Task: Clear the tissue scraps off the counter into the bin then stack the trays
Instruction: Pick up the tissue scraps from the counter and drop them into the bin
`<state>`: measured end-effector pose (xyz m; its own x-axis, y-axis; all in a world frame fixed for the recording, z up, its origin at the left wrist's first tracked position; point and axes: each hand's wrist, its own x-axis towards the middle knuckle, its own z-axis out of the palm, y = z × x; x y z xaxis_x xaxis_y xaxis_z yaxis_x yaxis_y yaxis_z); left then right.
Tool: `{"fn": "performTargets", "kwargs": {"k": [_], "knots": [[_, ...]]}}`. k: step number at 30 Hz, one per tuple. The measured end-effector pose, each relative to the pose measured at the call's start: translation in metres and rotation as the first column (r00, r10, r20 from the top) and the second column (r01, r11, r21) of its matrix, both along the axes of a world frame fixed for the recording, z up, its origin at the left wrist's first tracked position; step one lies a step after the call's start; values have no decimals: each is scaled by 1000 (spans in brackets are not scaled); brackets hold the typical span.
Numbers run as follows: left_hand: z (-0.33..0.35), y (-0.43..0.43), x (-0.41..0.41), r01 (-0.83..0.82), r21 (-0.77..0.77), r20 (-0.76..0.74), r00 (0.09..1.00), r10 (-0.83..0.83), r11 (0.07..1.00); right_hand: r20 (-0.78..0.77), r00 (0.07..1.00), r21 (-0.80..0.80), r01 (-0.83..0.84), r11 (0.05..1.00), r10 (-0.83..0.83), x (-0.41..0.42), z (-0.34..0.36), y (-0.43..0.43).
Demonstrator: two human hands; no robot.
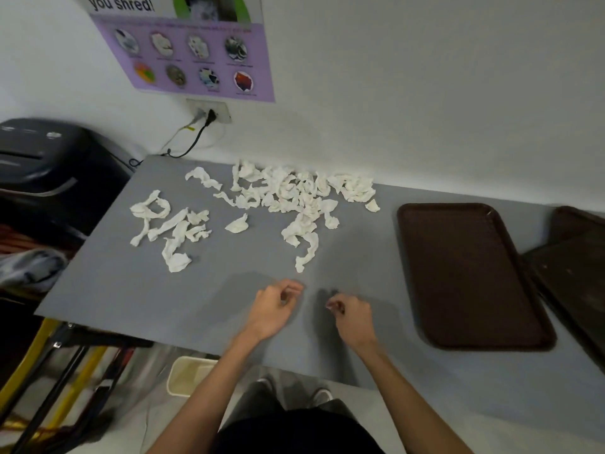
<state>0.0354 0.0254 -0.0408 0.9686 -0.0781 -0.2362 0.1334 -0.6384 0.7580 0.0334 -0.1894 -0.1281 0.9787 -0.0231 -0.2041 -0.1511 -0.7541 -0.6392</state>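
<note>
Far-right trays (pixel 569 270) cut off by the edge; bin (pixel 186 375) partly behind left forearm (pixel 211 385).

2 bare forearms (pixel 209 388), black top (pixel 301 434), dark grey trousers (pixel 257 399), 2 grey shoes (pixel 322 394) with pale toes

Black shredder (pixel 49 165) at left; purple poster (pixel 193 54) on wall (pixel 425 93) above outlet (pixel 209 111), black cable (pixel 193 142) plugged in.
</note>
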Motion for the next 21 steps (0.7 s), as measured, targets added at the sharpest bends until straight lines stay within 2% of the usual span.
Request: {"fn": "performTargets", "kwargs": {"k": [2, 5, 8, 10, 12, 14, 17, 19, 21], "knots": [[-2, 7, -3, -1, -44, -5, 1000, 1, 999, -53, 998, 228, 55, 972, -44, 0, 22, 18], [-2, 23, -7, 26, -65, 21, 999, -25, 998, -218, 970, 537, 213, 816, -109, 0, 51, 52], [3, 42, -10, 57, -68, 84, 995, -51, 996, -366, 926, 728, 346, 592, -92, 8, 66, 85], [7, 58, -11, 50, -74, 125, 991, -40, 996, -406, 912, 762, 374, 529, -59, 16, 71, 105], [12, 79, -11, 17, -62, 138, 990, -8, 998, -421, 907, 764, 370, 528, -25, 22, 77, 128], [16, 105, -10, -47, -23, 151, 987, 50, 999, -410, 912, 752, 337, 567, 3, 26, 81, 154], [25, 149, -9, -177, 29, 191, 967, 169, 984, -342, 930, 679, 144, 719, 137, 36, 89, 192], [27, 179, -8, -245, 53, 202, 952, 229, 968, -285, 930, 614, -10, 789, 233, 53, 91, 216], [26, 206, -7, -291, 53, 190, 942, 277, 955, -166, 960, 436, -134, 890, 226, 81, 90, 240]]}}
